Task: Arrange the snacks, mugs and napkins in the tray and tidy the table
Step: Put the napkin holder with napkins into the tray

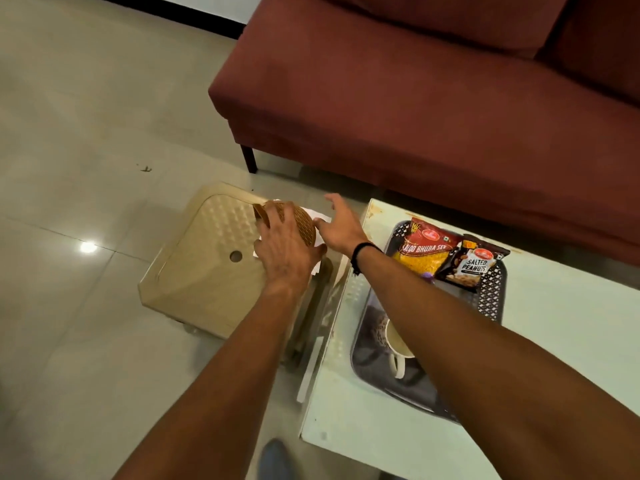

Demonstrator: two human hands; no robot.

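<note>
My left hand (287,251) curls over a brown woven dome-shaped napkin holder (294,220), gripping it on the beige plastic stool (204,258). My right hand (337,225) hovers just beside it, fingers spread and holding nothing. White paper napkins (317,216) peek out under the holder. Right of the stool, the dark perforated plastic tray (491,296) on the white low table (554,323) already carries the red-and-yellow bhujia packet (426,247), the black salted peanuts packet (474,265) and a white mug (396,344). I judge the napkins remain.
</note>
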